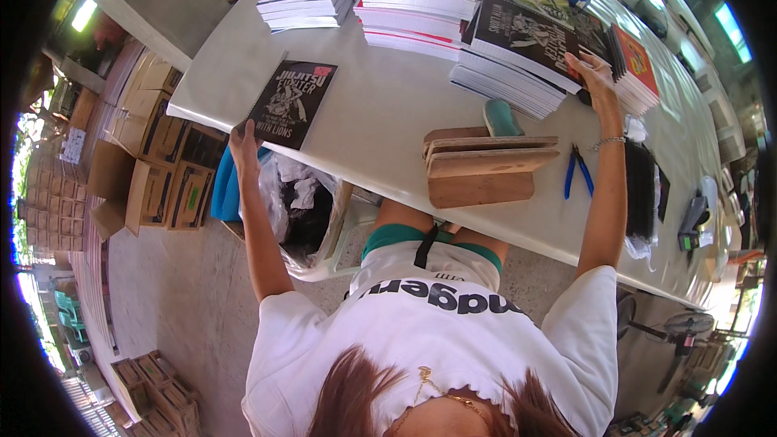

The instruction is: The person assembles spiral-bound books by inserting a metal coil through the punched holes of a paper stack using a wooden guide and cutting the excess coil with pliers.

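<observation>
A black-covered book (295, 105) with a light figure on its front lies at the table's left edge. My left hand (244, 150) is closed on its near left corner, which hangs a little over the edge. At the far right, my right hand (595, 77) grips the right edge of another black-covered book (518, 32). That copy lies on top of a stack of books (506, 81); some of my right fingers are hidden. A wooden block holder (486, 163) with upright slats stands between my arms, a teal sponge-like piece (503, 118) behind it.
Tall book stacks (417, 0) line the far side of the white table (380, 97). Blue-handled pliers (578, 171) lie beside my right forearm. An orange-covered book pile (635, 65) sits further right. Below the left edge are a lined waste bin (312, 202) and cardboard boxes (154, 162).
</observation>
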Available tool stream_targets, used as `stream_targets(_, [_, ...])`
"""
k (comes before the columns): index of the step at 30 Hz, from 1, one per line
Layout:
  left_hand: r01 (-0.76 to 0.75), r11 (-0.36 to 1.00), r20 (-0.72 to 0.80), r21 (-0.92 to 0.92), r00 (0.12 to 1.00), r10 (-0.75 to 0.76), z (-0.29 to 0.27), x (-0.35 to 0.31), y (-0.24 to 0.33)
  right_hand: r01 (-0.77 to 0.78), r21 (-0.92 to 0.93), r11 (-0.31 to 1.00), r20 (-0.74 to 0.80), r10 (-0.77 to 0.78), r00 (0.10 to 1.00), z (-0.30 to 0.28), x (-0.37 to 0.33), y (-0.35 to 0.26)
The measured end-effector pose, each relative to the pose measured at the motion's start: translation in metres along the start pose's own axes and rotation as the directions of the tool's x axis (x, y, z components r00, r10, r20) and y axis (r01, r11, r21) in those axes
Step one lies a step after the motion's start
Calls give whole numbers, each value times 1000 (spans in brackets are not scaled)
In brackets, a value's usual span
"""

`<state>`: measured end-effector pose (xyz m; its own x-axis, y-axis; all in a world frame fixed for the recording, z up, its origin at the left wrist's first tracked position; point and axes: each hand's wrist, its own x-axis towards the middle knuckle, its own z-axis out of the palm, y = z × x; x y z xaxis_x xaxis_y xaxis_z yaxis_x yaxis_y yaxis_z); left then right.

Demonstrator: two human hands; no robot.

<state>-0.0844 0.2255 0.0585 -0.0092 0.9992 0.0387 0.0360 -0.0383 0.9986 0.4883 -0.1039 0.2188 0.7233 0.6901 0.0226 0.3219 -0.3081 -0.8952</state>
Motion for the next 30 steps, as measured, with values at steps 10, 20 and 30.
stream_targets(10, [-211,491,-148,845,790,595,41,-45,49,13,277,961,81,-37,996,-3,13,21])
stream_targets(20, [-584,563,64,585,725,686,125,-133,83,25,-67,997,-22,-27,999,-5,7,1])
stream_targets(30, [-665,606,308,437,743,594,165,-190,86,-208,-774,598,-180,107,978,20,24,-68])
